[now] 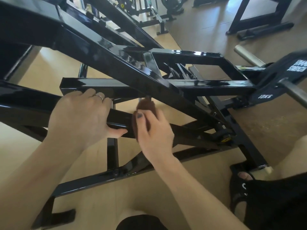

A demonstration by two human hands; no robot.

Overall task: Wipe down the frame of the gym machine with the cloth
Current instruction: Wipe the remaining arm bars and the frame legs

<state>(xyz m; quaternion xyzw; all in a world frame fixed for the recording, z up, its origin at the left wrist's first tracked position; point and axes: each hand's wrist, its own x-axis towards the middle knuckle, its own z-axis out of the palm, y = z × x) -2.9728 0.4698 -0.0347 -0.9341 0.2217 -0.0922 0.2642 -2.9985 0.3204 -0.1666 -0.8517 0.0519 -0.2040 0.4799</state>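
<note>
The gym machine's glossy black steel frame (116,58) fills the view, with crossing beams above a tan floor. My left hand (79,118) grips a lower black beam (119,117) from above, fingers over the top and thumb underneath. Just to its right, my right hand (152,130) holds a brown cloth (147,107) wrapped against the same beam. The cloth is bunched, and part of it is hidden behind my fingers.
A 10 kg weight plate (272,83) sits on a steel bar (249,57) at the right. My foot in a black sandal (240,185) stands by the frame's base rail. More black machines (259,15) stand on the floor farther back.
</note>
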